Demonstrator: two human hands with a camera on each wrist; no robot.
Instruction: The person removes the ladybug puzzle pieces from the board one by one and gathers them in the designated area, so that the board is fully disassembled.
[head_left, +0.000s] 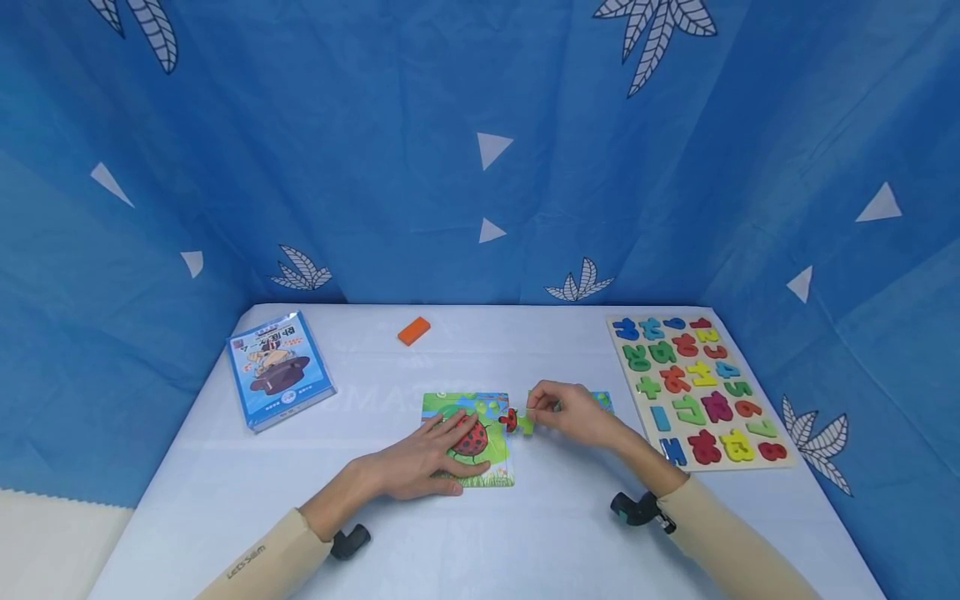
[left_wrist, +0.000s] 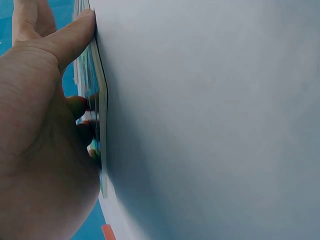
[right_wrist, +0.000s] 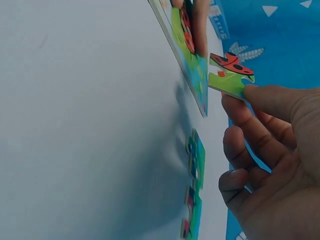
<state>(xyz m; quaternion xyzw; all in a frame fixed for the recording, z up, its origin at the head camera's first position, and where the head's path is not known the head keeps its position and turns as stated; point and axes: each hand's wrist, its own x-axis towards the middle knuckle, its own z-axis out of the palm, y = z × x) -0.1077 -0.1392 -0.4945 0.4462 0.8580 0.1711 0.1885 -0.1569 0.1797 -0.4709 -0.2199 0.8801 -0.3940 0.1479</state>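
My left hand [head_left: 423, 458] lies flat with spread fingers on a ladybug jigsaw puzzle [head_left: 498, 463], covering its left part. Its thumb touches the puzzle's near edge in the left wrist view. Just right of the puzzle, my right hand [head_left: 573, 412] pinches a green puzzle piece [right_wrist: 232, 76] with red and black markings between thumb and index finger. That piece is raised off the table, and in the right wrist view it appears apart from the puzzle. Beyond the right hand lie more puzzle pieces [right_wrist: 198, 167], partly hidden by that hand in the head view.
A blue box [head_left: 281, 367] with a hat picture lies at the left. An orange block [head_left: 414, 331] sits toward the back. To the right is a board [head_left: 720, 465] of coloured numbers and signs. Blue patterned cloth [head_left: 420, 167] surrounds the white table [head_left: 480, 550].
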